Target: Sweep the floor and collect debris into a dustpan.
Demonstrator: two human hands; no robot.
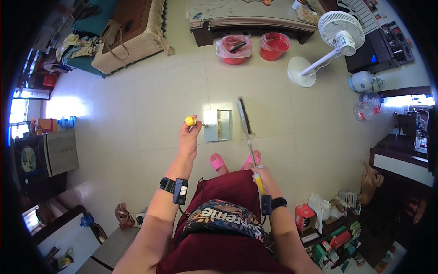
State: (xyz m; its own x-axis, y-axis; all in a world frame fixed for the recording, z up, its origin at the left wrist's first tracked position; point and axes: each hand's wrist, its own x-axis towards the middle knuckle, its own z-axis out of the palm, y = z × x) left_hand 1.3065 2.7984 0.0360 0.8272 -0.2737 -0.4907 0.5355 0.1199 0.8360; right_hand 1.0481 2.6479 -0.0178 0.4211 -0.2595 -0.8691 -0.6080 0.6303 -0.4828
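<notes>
My left hand (191, 129) is closed around the yellow-topped handle (190, 121) of a dustpan. Its grey-blue pan (219, 125), with a row of comb-like teeth inside, is just right of that hand, over the tiled floor. My right hand (265, 178) grips the yellow and white handle of a broom (248, 144). The broom's long, narrow head with dark bristles (244, 116) lies to the right of the dustpan, apart from it. Some dark fluff shows by the near end of the bristles. Both pink slippers (218, 162) are on my feet, below the pan and beside the broom's pole.
Two red bins (274, 48) with plastic liners stand before a low table (253, 17). A white standing fan (301, 72) is right of them. A covered sofa (137, 41) is at upper left. Water jugs (368, 109), a lying dog (370, 181) and boxes (305, 216) line the right.
</notes>
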